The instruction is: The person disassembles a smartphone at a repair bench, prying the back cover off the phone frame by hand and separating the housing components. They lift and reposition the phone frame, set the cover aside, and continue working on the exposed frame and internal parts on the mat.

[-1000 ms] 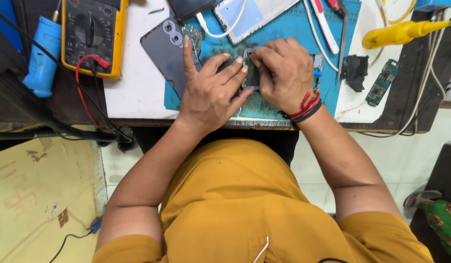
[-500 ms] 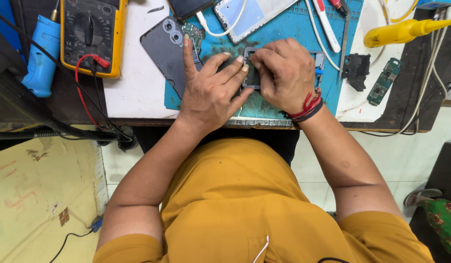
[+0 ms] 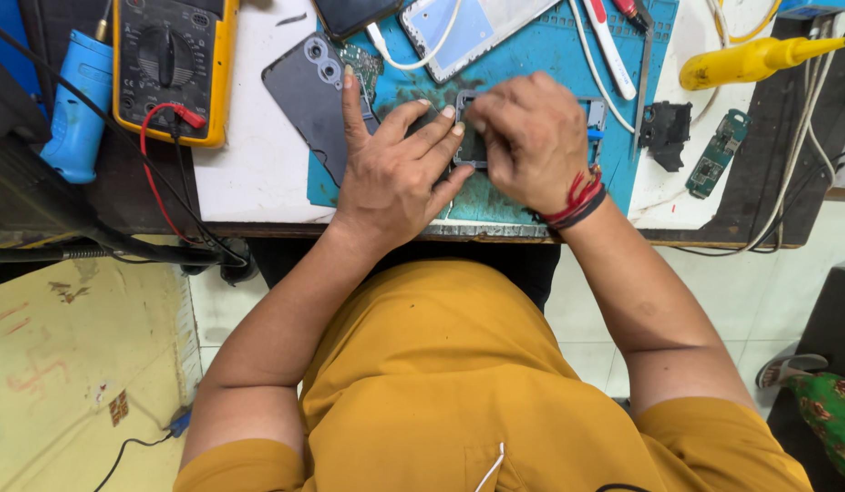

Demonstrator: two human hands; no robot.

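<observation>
Hands: two, both bare, meeting over the blue work mat on the table.
Left hand: one, lying on the mat's left part, index finger stretched up toward the dark phone back cover, the other fingertips pressing the left edge of the phone frame.
Right hand: one, curled over the frame from above; red and black threads circle its wrist.
Grip: left fingers narrow and pinching the frame's edge; right fingers bunched on the frame, and whether they also pinch a small tool cannot be told.
Phone frame: one, grey, at the mat's middle, mostly hidden under both hands.
Phones above the frame: two, one dark, one pale-screened, at the mat's top edge.
Multimeter: one, yellow, well left of the mat, with a red lead.
Circuit boards: two, one green board right of the mat, one just beside the back cover.
Yellow tool: one, right of the mat, near the top.
</observation>
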